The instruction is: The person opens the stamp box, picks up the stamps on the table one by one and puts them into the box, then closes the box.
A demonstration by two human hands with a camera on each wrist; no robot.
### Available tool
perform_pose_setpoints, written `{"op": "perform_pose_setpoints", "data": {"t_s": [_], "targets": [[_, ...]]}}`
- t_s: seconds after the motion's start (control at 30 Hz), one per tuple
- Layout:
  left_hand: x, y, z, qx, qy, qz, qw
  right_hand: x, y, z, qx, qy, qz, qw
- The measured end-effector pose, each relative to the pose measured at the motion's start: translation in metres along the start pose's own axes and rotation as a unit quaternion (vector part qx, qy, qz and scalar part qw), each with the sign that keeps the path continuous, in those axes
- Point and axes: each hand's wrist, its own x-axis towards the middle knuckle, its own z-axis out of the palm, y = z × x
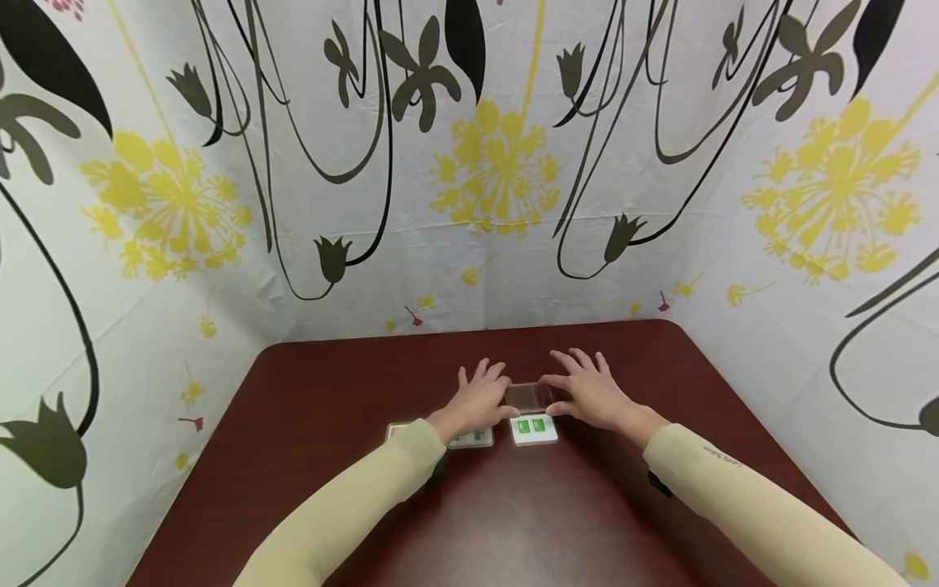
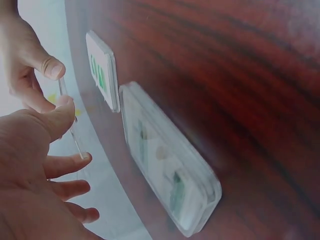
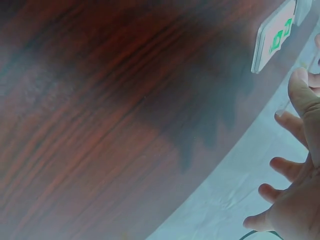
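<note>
Between both hands is a clear flat plastic lid [image 1: 528, 397], seen edge-on as a thin transparent plate [image 2: 77, 140] in the left wrist view. My left hand [image 1: 480, 399] pinches its left side between thumb and index finger, the other fingers spread. On the opposite side my right hand [image 1: 592, 397] pinches it the same way. Just nearer to me, a small white box [image 1: 534, 430] with two green pictures on top lies on the table. To its left sits a longer clear-covered case [image 2: 165, 155] with greenish items inside, partly hidden by the left forearm in the head view.
The dark red wooden table [image 1: 330, 391] has rounded far corners. A white cloth [image 1: 484, 277] with flower prints hangs behind it and along both sides. A dark band [image 1: 659, 484] sits under the right sleeve.
</note>
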Motion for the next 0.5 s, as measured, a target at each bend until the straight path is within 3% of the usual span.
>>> {"op": "perform_pose_setpoints", "data": {"t_s": [0.5], "targets": [[-0.02,0.008,0.018,-0.01,-0.009,0.01,0.9999,-0.023,-0.009,0.011,-0.005,0.001,-0.018,0.9998]]}}
